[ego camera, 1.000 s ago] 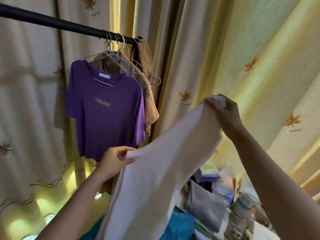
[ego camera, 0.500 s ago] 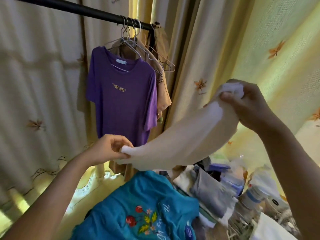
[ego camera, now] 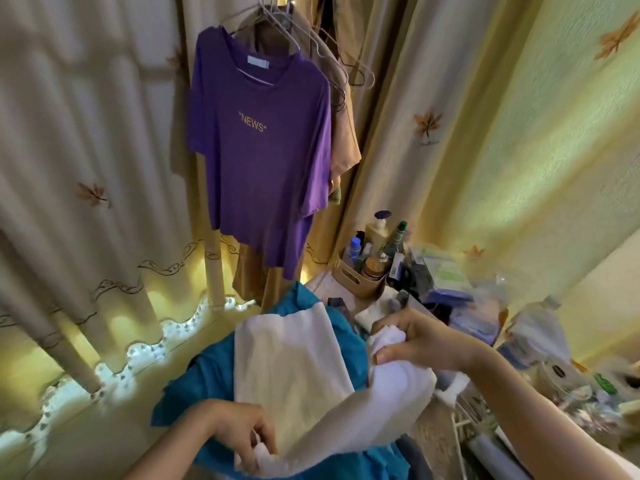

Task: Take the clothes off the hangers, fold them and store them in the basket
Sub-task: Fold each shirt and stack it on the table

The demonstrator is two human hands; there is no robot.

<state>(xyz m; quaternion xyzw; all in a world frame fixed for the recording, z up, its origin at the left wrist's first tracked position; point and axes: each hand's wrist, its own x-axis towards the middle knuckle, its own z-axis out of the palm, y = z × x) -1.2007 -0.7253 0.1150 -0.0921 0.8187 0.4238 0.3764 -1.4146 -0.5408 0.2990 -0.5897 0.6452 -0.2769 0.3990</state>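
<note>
1 T-shirt (ego camera: 263, 161): purple, yellow "NEWS" lettering, pale blue neck label.
1 hung top (ego camera: 344, 143): tan.
Wire hangers (ego camera: 275, 19): silver-grey.
1 cloth (ego camera: 287, 368): white, plain.
1 spread garment (ego camera: 187, 400): teal.
Set of curtains (ego camera: 485, 174): cream to yellow, orange-brown leaf motifs, dark scroll border near hem.
1 caddy (ego camera: 353, 280): beige.

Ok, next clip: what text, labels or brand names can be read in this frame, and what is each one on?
"NEWS", quote marks included: yellow print on the chest of the purple T-shirt.
Neck tag of that shirt: too small to read.
Labels on the bottles in the beige caddy: blurred, unreadable.
</note>
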